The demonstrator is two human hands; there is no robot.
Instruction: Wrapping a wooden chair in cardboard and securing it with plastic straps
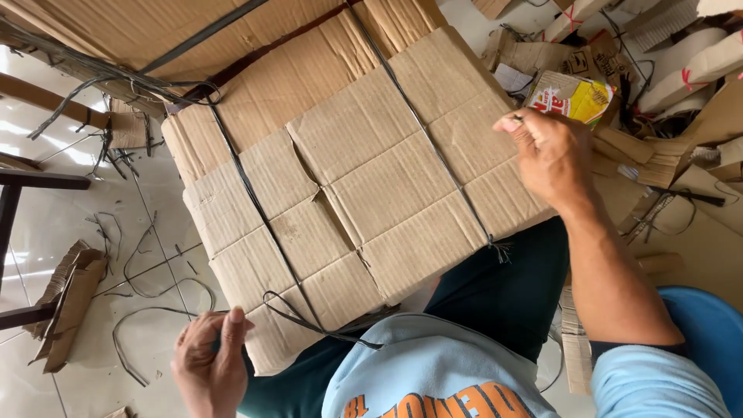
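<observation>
Resting on the person's lap, the flat brown corrugated cardboard bundle (348, 178) is crossed by thin black plastic straps (255, 197), left hand (210, 364) pinching a loose strap end, right hand (551, 159) closed on the bundle's right edge.

- The flat box stack (364, 186) is brown cardboard, dull and a bit rough, with ribbed lines.
- The black strap (255, 201) around it looks like thin, smooth plastic.
- The floor (46, 155) is white tile, shiny and smooth.
- The blue shirt (418, 371) is soft cloth.
</observation>
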